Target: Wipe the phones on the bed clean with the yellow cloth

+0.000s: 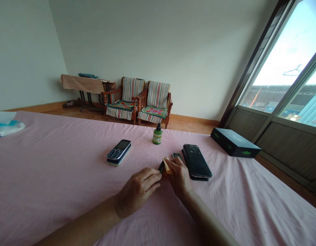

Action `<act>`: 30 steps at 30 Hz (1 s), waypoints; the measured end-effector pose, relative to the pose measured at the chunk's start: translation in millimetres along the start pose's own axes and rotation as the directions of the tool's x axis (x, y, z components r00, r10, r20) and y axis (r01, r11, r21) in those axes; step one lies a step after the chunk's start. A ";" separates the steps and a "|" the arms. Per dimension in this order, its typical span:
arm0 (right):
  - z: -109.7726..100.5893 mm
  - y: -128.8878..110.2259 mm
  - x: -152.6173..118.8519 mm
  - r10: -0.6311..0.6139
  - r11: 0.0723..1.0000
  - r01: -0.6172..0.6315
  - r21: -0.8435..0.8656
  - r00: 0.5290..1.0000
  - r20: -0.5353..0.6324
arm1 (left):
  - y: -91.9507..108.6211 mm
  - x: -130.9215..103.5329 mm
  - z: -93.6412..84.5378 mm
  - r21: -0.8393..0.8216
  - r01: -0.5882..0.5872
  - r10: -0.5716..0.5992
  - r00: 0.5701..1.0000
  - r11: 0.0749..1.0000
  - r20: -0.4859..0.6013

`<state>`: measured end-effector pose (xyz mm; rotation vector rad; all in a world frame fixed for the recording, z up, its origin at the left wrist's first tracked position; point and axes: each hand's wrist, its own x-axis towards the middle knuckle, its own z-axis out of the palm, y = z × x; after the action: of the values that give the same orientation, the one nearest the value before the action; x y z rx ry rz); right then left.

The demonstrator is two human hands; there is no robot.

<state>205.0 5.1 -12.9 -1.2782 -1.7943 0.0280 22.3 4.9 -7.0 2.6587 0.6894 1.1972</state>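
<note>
My left hand [141, 188] grips a small dark flat object [161, 167] by its near end; its kind is hard to make out. My right hand [178, 174] pinches a folded pale yellow cloth [168, 166] right beside that object, and I cannot tell whether the two touch. Just beyond my right fingers lies a small device with a light frame and dark face [176, 155], partly covered by the hand. To its right, a large black smartphone [197, 160] rests on another dark flat item. A keypad phone [119, 150] sits stacked on a second flat thing, left of my hands.
A green bottle with a black top [157, 134] stands upright beyond my hands. At the far right is a black box [234, 141], at the far left a tissue pack [8, 128]. All rest on a pink sheet [71, 171]. Two wooden armchairs [154, 102] stand by the wall.
</note>
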 end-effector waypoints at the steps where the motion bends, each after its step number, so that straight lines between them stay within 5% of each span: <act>1: -0.5 -5.3 -3.2 -0.017 1.000 0.016 0.016 1.000 0.018 | 0.7 0.7 -1.1 -0.007 0.001 -0.001 1.000 1.000 0.007; 5: 0.3 -19.8 -11.4 -0.054 0.997 0.051 0.054 0.997 0.057 | 2.2 2.5 -4.7 -0.022 -0.011 0.012 0.999 1.000 0.052; 12: 1.1 5.3 6.6 0.022 0.999 -0.022 -0.038 1.000 -0.014 | -0.6 -1.0 1.2 0.001 0.001 -0.001 1.000 1.000 0.008; 19: -1.8 -22.2 -11.8 -0.040 0.996 0.038 0.082 0.999 0.024 | 2.6 2.5 -3.4 -0.019 -0.021 0.022 0.998 1.000 0.063; 26: 3.3 6.3 4.1 0.070 0.997 -0.070 -0.012 0.997 -0.029 | -0.9 -1.7 2.6 0.002 -0.004 0.004 1.000 1.000 0.019; 30: 1.6 -4.9 -4.0 0.037 0.999 -0.037 0.024 0.999 0.000 | 0.9 0.5 -0.3 -0.012 -0.007 0.008 1.000 1.000 0.024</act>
<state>200.6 0.5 -14.1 -1.2942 -1.7642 0.0702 22.7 4.3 -6.1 2.6640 0.6674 1.1656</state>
